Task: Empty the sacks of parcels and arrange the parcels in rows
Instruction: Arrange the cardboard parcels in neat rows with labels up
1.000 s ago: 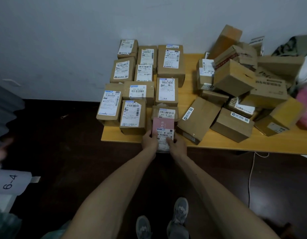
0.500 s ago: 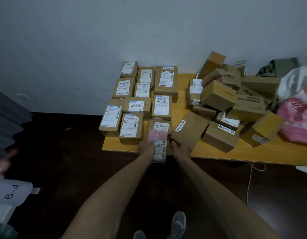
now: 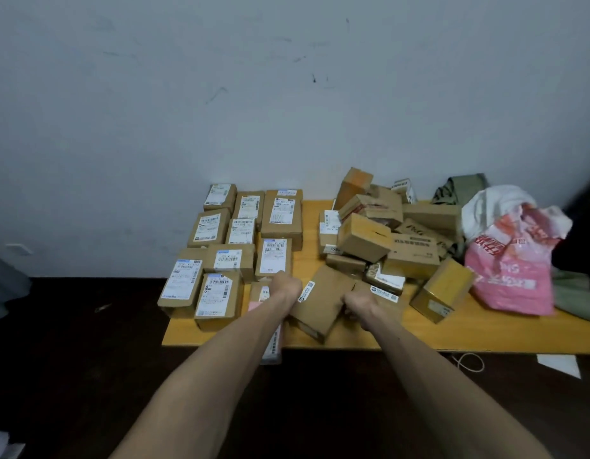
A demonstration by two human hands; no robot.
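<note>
Labelled cardboard parcels [image 3: 217,289] lie in neat rows on the left part of the yellow table [image 3: 486,332]. A loose pile of brown parcels [image 3: 386,233] covers the right part. Between rows and pile lies a plain brown box [image 3: 323,303] with a small white sticker. My left hand [image 3: 285,288] grips its far left corner and my right hand [image 3: 360,306] grips its right side; both hands' fingers are curled. A pink parcel [image 3: 273,342] with a white label sticks out over the table's front edge, partly hidden under my left forearm.
A pink and white plastic sack [image 3: 512,260] slumps at the table's right end, with green sacks [image 3: 462,188] behind and beside it. The wall stands right behind the table. A white cable [image 3: 469,362] and a sheet of paper [image 3: 558,364] lie on the dark floor.
Both hands let go of the pink parcel at the front edge and moved right onto the plain brown box. The camera tilted up and back.
</note>
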